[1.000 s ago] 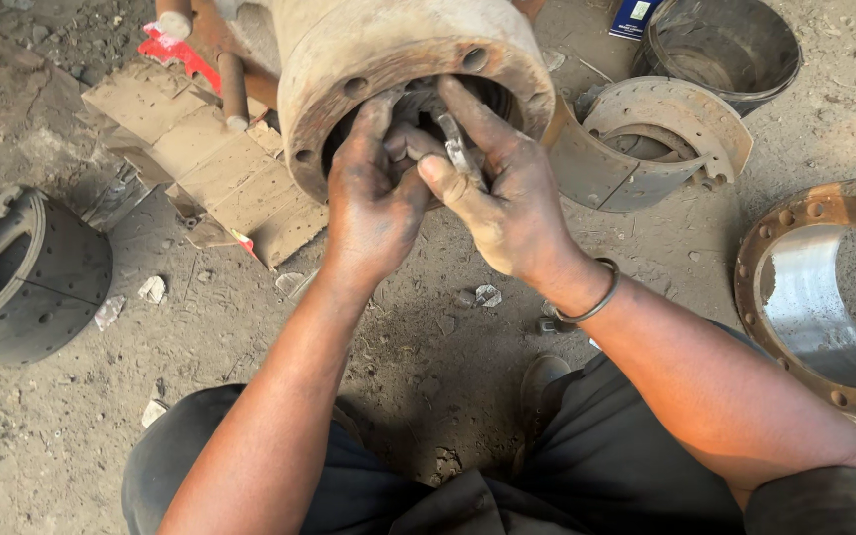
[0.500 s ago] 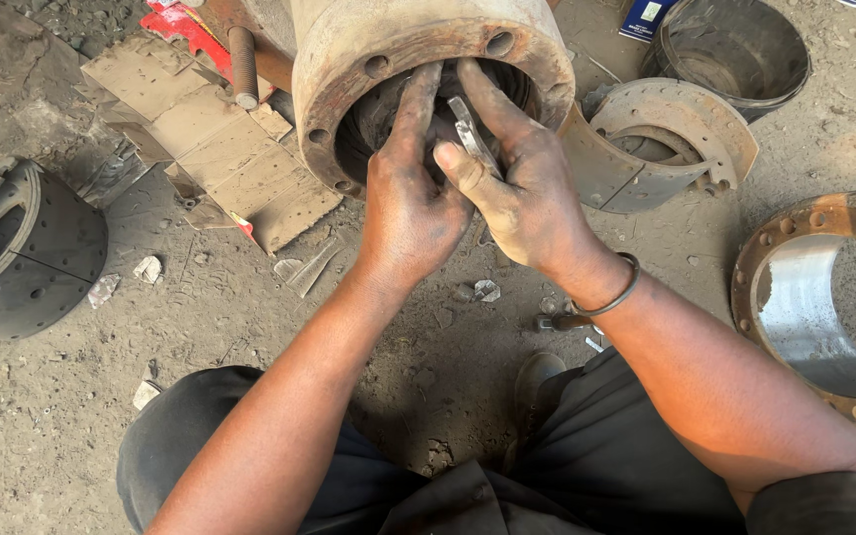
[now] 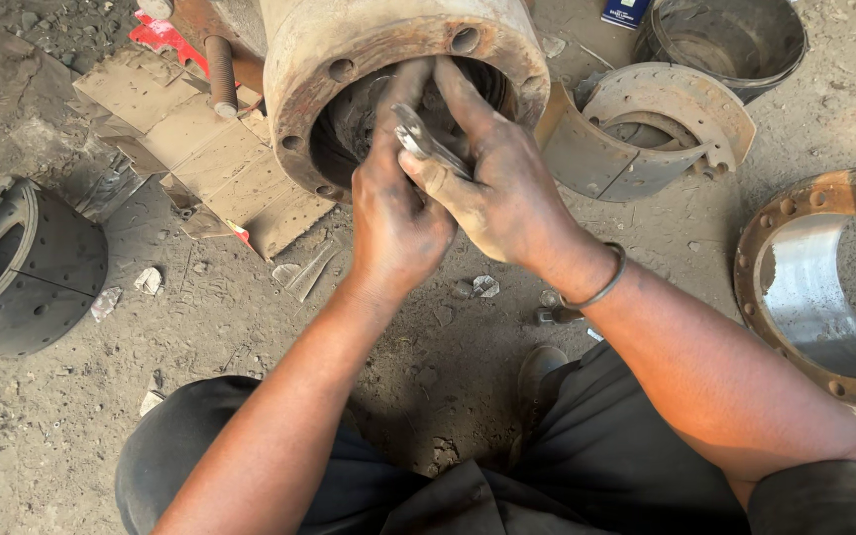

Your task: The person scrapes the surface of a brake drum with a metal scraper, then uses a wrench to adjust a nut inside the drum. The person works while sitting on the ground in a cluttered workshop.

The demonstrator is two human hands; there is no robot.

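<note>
A large rusty wheel hub (image 3: 369, 50) lies on its side on the dirt floor, its open end with bolt holes facing me. Both my hands are pressed together at that opening. My right hand (image 3: 497, 188) grips a thin grey metal tool (image 3: 423, 144) between thumb and fingers, its tip pointing into the hub. My left hand (image 3: 393, 213) is curled around the tool's lower part, fingers reaching inside the hub. What the tool touches inside is hidden by my fingers. A dark bangle (image 3: 601, 287) sits on my right wrist.
A pair of brake shoes (image 3: 651, 129) lies right of the hub, a dark metal bucket (image 3: 725, 35) behind. A rusty brake drum (image 3: 814, 287) sits at the right edge, a black drum (image 3: 22, 267) at the left. Flattened cardboard (image 3: 185, 149) and small bolts (image 3: 557, 315) lie on the ground.
My hands have stayed joined at the hub's mouth, with the tool shifting slightly between my fingers. The view has moved a little closer and left.
</note>
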